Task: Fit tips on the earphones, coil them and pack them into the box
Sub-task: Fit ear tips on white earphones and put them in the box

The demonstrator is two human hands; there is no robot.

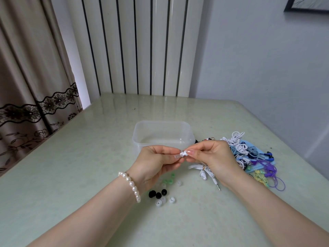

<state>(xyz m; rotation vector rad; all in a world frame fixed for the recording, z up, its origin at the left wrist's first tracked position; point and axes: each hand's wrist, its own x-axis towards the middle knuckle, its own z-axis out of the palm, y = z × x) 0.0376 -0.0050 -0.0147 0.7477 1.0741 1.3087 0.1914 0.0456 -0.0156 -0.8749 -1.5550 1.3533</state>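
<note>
My right hand pinches a white earbud just in front of the clear plastic box. My left hand pinches a small clear tip against that earbud. The white earphone cable, bundled with a tie, lies on the table under my right hand, its other earbud and jack plug showing. Loose tips in black, clear and green lie on the table below my left hand. The box looks empty.
A pile of coiled earphones in white, blue, purple and yellow lies to the right of the box. The pale green table ends at a curtain on the left and a radiator and wall behind.
</note>
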